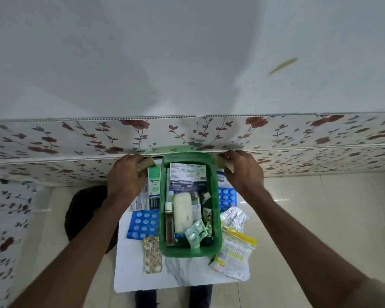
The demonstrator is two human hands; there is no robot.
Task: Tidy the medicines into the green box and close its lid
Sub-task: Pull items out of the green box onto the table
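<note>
The green box (217, 210) stands open on a small white table (178, 272), packed with a printed card pack (188, 174), a white bottle (182, 215), a small red-filled bottle (169, 227) and a green foil strip (196, 233). At its far corners, my left hand (126, 174) is closed on a beige roll (146, 165) and my right hand (242, 170) on another beige roll (225, 163). A pale green piece (176, 149), perhaps the lid, shows behind the far rim. Outside the box lie a green-white carton (154, 182), blue blister sheets (142, 225), a golden pill strip (152, 254), silver strips (233, 216) and yellow-white sachets (236, 252).
A floral-patterned ledge (76, 138) runs across just behind the box, under a plain white wall. A dark round object (85, 210) sits on the tiled floor left of the table. My feet show under the table's near edge.
</note>
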